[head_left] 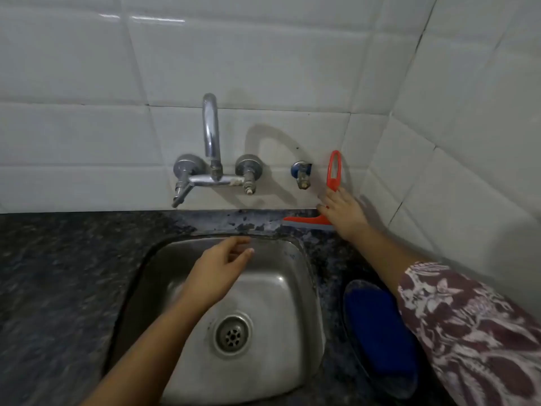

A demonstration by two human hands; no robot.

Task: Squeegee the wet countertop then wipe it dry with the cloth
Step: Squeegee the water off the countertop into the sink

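The job was barely begun. The dark speckled countertop [64,273] still showed a wet, blotchy strip along its back edge, behind the steel sink [304,291], and I judged that no stroke of squeegeeing had been made there yet. Both stages lay ahead: pulling the water off, then drying.

My right hand [342,212] was at the back edge of the countertop, near its right corner, where the red squeegee [333,171] stood with its blade down on the stone and its looped handle leaning up against the white wall tiles [263,68]. My fingers were together and reaching onto the lower part of the handle, touching it. Whether they had closed fully around it I could not tell, since the back of the hand hid the grip.

My left hand [219,268] hung over the sink bowl, loosely half-open with fingers gently curled, holding nothing and touching nothing that I could see.

A blue cloth [377,332] lay on the countertop right of the sink, near the front edge, partly under my patterned sleeve [474,332], waiting for the drying stage.
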